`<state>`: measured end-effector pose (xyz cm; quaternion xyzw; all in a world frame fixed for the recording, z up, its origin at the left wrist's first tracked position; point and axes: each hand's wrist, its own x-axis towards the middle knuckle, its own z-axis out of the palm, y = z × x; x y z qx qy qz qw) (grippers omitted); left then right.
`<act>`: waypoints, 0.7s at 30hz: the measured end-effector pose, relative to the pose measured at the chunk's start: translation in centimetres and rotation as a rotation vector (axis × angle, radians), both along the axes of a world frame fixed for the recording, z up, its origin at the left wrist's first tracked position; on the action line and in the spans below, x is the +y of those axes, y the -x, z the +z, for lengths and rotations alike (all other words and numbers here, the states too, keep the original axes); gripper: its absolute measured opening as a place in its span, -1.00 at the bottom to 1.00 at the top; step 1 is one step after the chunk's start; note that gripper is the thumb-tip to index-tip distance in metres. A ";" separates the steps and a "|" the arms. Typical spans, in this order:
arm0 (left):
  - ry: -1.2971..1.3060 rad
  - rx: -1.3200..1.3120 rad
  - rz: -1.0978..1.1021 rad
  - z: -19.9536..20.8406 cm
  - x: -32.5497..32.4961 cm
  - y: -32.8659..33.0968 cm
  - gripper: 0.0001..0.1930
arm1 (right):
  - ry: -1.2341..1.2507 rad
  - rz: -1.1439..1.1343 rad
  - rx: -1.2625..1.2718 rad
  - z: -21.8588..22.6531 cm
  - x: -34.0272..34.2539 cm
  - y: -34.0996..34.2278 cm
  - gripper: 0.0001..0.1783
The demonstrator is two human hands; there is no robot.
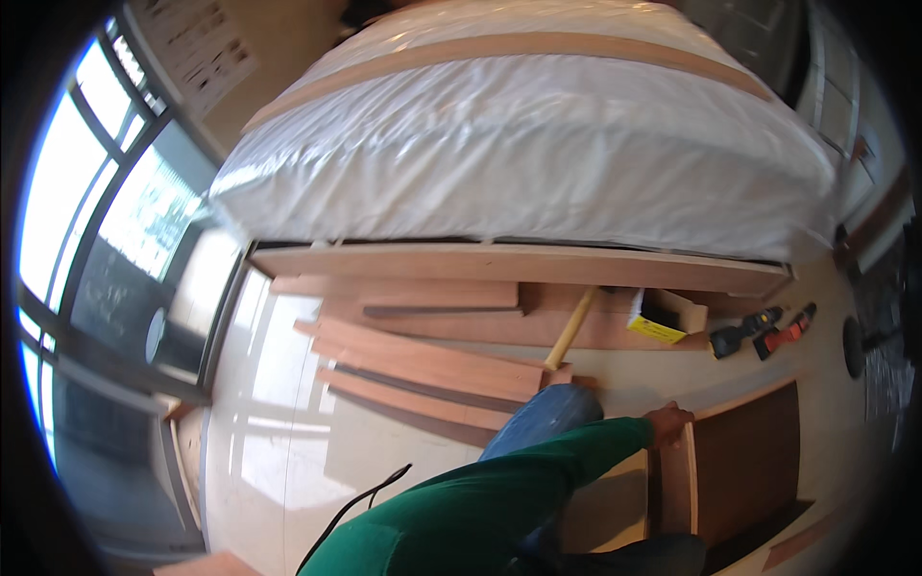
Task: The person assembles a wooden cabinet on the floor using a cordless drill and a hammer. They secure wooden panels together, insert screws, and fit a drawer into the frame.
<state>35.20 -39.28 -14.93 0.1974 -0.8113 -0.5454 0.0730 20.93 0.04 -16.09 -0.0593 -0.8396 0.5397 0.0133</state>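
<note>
My left hand (669, 425), at the end of a green sleeve, reaches across to the right. Its fingers close over the near-left corner of a shallow wooden frame (678, 480) with a dark brown panel (751, 456) in it. The frame sits low by the floor, at the lower right. My bent knee in blue jeans (547, 415) is beside the forearm. My right hand does not show. A hammer (572, 329) with a pale wooden handle lies beyond the knee, its head partly hidden under the bed's edge.
Several wooden boards (432, 360) lie on the tiled floor to the left. An open yellow box (656, 330), a black power tool (741, 335) and a red one (788, 332) lie near the bed board (499, 262). A plastic-wrapped mattress (519, 154) fills the far side. Windows (101, 192) line the left.
</note>
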 end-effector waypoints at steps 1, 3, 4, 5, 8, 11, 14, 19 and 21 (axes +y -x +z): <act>-0.013 -0.053 0.044 -0.4 0.0 -1.4 -0.35 | -0.019 0.043 -0.019 -0.4 -1.2 -0.7 -0.24; 0.089 -0.126 -0.017 1.7 1.0 0.8 -0.32 | -0.066 0.065 0.034 1.1 -1.1 1.2 -0.22; 0.099 -0.138 -0.016 1.0 0.6 0.4 -0.29 | -0.079 0.096 0.030 1.2 -2.0 0.8 -0.22; 0.113 -0.116 0.027 1.0 0.7 0.3 -0.31 | -0.088 0.116 0.040 1.7 -2.3 0.9 -0.21; 0.111 -0.053 0.103 1.0 1.2 -0.2 -0.35 | -0.114 0.176 0.065 2.3 -3.2 0.9 -0.19; -0.051 -0.101 0.339 -2.1 1.1 -1.1 -0.38 | -0.097 0.240 0.039 1.9 -3.5 0.6 -0.17; 0.060 -0.056 0.109 0.3 1.5 1.7 -0.38 | -0.005 0.100 0.072 4.6 2.2 2.5 -0.14; 0.167 0.043 0.063 0.4 -0.6 0.2 -0.40 | 0.480 -0.153 0.049 5.0 7.8 -1.7 -0.11; 0.140 0.032 0.078 1.3 -1.8 -1.6 -0.47 | 0.678 -0.185 0.036 3.6 7.3 -3.3 -0.09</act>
